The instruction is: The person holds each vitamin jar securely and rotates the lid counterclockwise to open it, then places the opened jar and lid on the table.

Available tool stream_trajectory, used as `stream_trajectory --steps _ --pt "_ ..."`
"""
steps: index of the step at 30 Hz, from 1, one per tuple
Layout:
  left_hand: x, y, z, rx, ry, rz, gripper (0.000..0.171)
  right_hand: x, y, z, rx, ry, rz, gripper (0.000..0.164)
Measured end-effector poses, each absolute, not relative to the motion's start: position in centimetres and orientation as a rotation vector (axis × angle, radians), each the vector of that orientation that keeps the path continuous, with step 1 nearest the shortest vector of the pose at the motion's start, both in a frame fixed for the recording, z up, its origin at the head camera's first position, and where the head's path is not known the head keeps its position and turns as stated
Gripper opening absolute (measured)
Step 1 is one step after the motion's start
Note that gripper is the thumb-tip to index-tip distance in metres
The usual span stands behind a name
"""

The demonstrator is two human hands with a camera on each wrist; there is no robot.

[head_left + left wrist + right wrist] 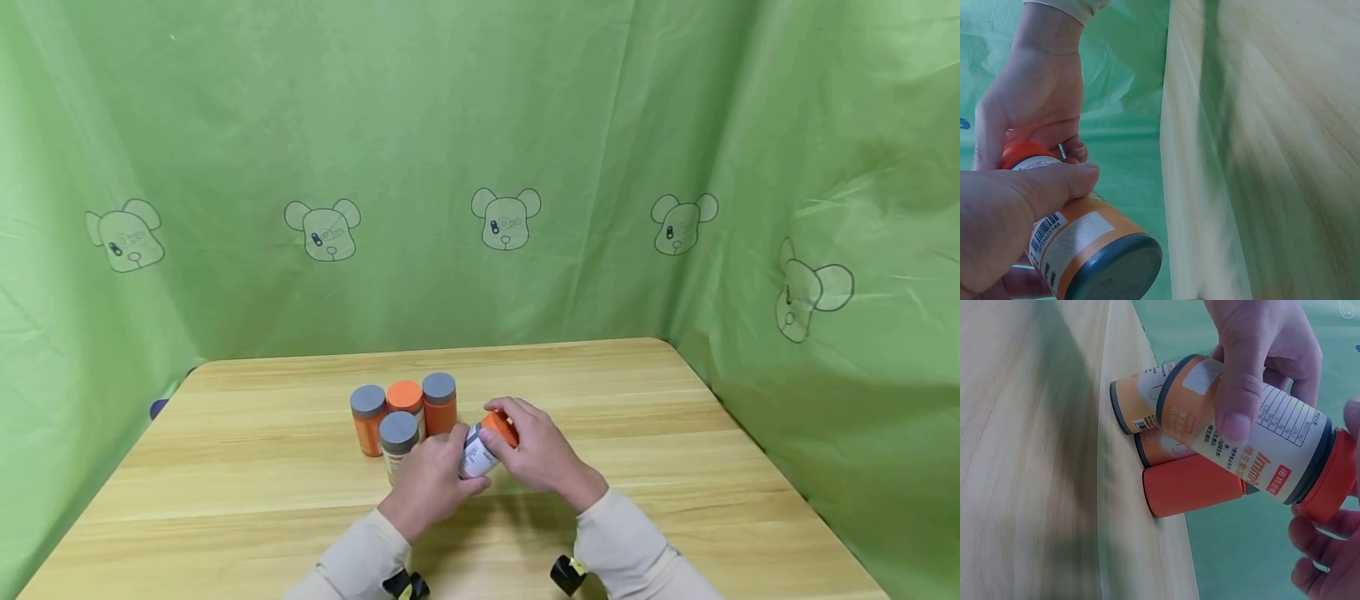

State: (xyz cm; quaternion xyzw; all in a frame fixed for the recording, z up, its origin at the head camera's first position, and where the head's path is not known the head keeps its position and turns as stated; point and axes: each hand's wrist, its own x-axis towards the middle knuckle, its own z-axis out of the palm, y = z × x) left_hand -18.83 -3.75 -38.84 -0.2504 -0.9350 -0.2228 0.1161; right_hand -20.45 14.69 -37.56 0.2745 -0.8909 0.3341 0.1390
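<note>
Tilted above the table, a labelled pill bottle [478, 457] with an orange cap [501, 427] is between both hands. My left hand [433, 477] grips its body, and in the left wrist view the thumb lies across the label near the dark base [1116, 278]. My right hand [543, 450] holds the orange cap, its fingers and thumb curled about the sides. In the right wrist view the cap [1332, 481] sits on the bottle's end beside a dark ring. Whether it is loose or tight I cannot tell.
Left of the hands several bottles stand close together: grey-lidded ones [368, 402], one nearer [399, 429] and partly behind my left hand, and an orange-lidded one [405, 396]. They rest on a wooden table [262, 500]. Green sheeting [420, 108] hangs behind and at the sides.
</note>
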Motion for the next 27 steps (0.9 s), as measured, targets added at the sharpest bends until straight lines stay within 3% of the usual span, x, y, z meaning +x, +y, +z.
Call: stream_trajectory --steps 13,27 --pt "-18.93 -3.67 -38.80 -0.753 -2.721 -0.650 0.058 -20.54 14.99 -37.68 0.884 -2.544 1.054 0.036" --pt "-18.88 -3.47 -38.64 -0.761 -2.725 -0.641 0.058 -20.53 15.01 -37.46 0.794 -2.638 1.014 0.036"
